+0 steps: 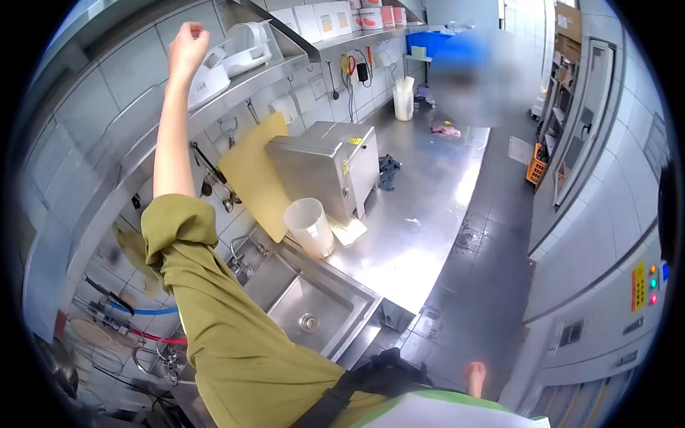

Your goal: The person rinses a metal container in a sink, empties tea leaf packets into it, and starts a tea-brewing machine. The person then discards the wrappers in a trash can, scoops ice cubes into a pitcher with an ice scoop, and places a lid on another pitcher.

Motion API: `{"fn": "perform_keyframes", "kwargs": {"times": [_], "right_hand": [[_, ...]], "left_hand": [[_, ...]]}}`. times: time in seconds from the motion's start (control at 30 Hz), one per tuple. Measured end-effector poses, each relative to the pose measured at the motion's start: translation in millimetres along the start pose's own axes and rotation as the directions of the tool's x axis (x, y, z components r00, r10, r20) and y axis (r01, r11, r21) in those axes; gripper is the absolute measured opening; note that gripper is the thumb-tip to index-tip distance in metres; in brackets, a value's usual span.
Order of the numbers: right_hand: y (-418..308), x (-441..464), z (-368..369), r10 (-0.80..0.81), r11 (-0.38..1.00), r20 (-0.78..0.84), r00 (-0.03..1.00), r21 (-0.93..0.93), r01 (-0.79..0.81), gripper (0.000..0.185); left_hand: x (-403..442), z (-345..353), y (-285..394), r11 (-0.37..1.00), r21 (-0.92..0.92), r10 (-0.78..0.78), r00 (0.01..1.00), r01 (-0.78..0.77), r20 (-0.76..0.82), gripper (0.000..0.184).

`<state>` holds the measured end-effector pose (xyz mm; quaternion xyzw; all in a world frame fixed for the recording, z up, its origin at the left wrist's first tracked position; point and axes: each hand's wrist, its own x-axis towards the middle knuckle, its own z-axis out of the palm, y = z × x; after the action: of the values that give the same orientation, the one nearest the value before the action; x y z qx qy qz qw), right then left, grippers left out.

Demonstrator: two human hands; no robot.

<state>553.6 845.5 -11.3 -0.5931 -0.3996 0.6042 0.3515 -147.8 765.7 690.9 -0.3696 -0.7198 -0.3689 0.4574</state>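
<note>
My left hand (188, 48) is raised high at the upper left, on a bare forearm below a rolled olive sleeve (242, 314). Its fingers look curled in; whether anything is inside them is hidden. Close beside it, white plastic containers (246, 53) stand on a metal wall shelf (250, 84). Low at the right, my right hand (476, 376) hangs over the dark floor, away from any object. It is small and foreshortened, so its fingers cannot be made out.
Below my left arm is a steel sink (317, 310) with a tap (242, 265). A translucent bucket (309, 227), a yellow board (257, 175) and a steel machine (335, 160) stand beside the steel counter (428, 185). Control lights (653, 284) show on a cabinet at right.
</note>
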Motion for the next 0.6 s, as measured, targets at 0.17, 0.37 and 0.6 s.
{"fn": "perform_keyframes", "kwargs": {"times": [0.17,0.37,0.6], "right_hand": [[-40,66,27,0.078,0.997,0.003,0.997,0.002,-0.078,0.012],[-77,130,48,0.086,0.992,0.148,0.985,-0.104,-0.071,0.015],[-104,161,63,0.108,0.982,0.121,0.987,-0.166,-0.087,0.014]], "left_hand": [[13,96,6,0.799,0.590,-0.152,0.911,-0.115,0.383,0.042],[45,110,-52,0.678,0.727,-0.205,0.977,0.103,0.053,0.044],[76,88,-133,0.644,0.764,-0.449,0.831,0.046,0.328,0.056]]}}
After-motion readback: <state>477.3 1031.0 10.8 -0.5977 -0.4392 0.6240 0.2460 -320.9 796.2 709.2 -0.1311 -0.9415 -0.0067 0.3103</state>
